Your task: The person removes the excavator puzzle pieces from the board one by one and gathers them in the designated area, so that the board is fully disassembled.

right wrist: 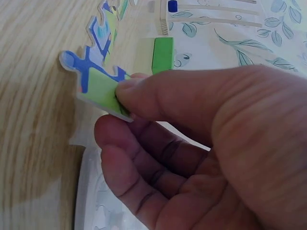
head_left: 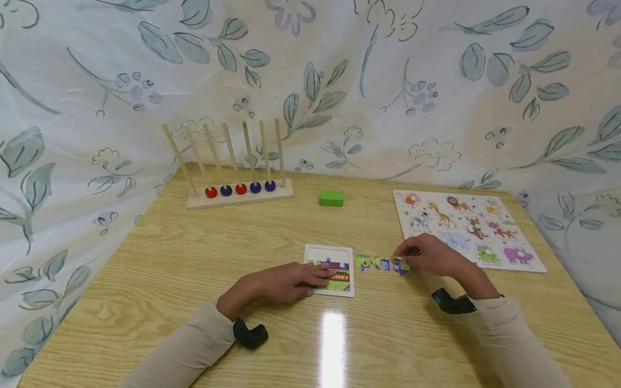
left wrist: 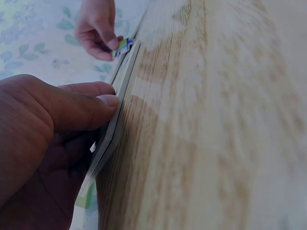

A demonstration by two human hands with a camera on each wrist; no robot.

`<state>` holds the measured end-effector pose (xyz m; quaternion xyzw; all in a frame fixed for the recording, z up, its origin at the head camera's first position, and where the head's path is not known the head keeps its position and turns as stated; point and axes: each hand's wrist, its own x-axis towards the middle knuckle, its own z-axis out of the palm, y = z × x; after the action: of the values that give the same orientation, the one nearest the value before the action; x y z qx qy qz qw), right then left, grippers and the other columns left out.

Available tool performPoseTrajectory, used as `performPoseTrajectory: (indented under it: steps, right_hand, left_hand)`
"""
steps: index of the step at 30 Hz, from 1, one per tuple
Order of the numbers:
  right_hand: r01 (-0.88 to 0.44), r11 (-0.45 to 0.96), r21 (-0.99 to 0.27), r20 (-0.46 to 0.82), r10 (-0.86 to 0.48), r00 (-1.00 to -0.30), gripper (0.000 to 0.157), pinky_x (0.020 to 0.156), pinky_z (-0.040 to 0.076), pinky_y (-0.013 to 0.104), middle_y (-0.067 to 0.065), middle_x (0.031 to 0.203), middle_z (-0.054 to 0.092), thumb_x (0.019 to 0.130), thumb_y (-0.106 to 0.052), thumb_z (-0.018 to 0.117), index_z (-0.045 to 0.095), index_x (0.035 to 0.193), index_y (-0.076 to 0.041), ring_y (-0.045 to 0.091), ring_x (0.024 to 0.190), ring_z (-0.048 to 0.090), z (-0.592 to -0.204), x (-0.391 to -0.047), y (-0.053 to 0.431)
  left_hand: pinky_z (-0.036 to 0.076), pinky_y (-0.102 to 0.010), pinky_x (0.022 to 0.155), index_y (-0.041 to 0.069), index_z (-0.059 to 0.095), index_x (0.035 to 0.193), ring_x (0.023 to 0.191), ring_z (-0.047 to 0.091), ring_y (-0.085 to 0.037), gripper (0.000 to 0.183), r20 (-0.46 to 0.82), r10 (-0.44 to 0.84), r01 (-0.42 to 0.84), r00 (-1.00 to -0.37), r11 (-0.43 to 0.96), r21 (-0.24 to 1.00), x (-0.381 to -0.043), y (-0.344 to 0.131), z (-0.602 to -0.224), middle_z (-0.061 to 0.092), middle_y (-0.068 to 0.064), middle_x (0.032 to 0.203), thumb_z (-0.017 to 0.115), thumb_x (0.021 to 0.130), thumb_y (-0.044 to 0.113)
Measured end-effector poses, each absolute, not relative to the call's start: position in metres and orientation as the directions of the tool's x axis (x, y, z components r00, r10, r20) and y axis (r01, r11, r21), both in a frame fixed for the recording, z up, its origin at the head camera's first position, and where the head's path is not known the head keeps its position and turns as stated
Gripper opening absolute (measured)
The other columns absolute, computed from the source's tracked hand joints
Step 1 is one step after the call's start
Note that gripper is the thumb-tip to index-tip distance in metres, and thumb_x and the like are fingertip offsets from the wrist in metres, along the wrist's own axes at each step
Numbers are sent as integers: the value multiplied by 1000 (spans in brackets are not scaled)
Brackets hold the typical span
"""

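Observation:
My left hand (head_left: 290, 281) lies across a small white-framed puzzle tray (head_left: 329, 248), its fingers on the partly filled picture. In the left wrist view, the thumb (left wrist: 109, 101) touches the tray's edge (left wrist: 125, 79); the other fingertips are partly hidden. Between thumb and fingers, my right hand (head_left: 432, 255) pinches a green-and-blue jigsaw piece (right wrist: 101, 88), which looks tilted off the table in the right wrist view. Other loose jigsaw pieces (head_left: 383, 263) lie in a row between the tray and my right hand.
An animal puzzle board (head_left: 526, 237) lies at the right, partly behind my right hand. Farther back are a green block (head_left: 331, 198) and a wooden peg stand (head_left: 242, 198) with red and blue beads. Floral cloth (head_left: 310, 81) hangs behind the wooden table (head_left: 170, 280).

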<state>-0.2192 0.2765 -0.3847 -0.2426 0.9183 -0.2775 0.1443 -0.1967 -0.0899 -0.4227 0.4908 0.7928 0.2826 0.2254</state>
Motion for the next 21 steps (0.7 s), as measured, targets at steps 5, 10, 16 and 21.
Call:
performPoseTrajectory:
  steps: [5, 10, 16, 21]
  right_hand:
    - [-371, 736, -566, -132, -526, -840, 13, 72, 52, 32, 4, 96, 69, 90, 2, 64, 72, 100, 0, 17, 86, 63, -382, -221, 277]
    - [-350, 745, -568, -161, -517, -841, 14, 72, 51, 32, 2, 95, 69, 90, 2, 63, 72, 100, -1, 16, 86, 61, -383, -222, 279]
    - [-356, 748, -560, -163, -522, -837, 14, 70, 50, 31, 2, 94, 69, 90, 2, 63, 72, 99, -1, 15, 84, 60, -383, -222, 281]
    - [-366, 747, -555, -154, -525, -837, 14, 70, 50, 32, 2, 94, 68, 89, 3, 63, 72, 99, -1, 15, 83, 59, -383, -222, 280]
  left_hand:
    - [22, -37, 114, 8, 49, 144, 144, 21, -19, 42, -85, 904, 645, -419, 363, 672, -197, -90, -422, 32, 2, 156, 49, 102, 7]
    - [22, -38, 114, 7, 49, 143, 144, 22, -19, 42, -82, 906, 646, -416, 357, 674, -197, -89, -423, 32, 1, 156, 50, 101, 5]
    - [22, -38, 114, 8, 49, 144, 144, 22, -18, 43, -91, 903, 645, -420, 368, 670, -197, -89, -424, 32, 3, 156, 49, 101, 6]
    - [22, -40, 114, 9, 48, 144, 144, 21, -18, 43, -101, 900, 640, -424, 377, 670, -197, -89, -424, 31, 3, 156, 49, 102, 7]
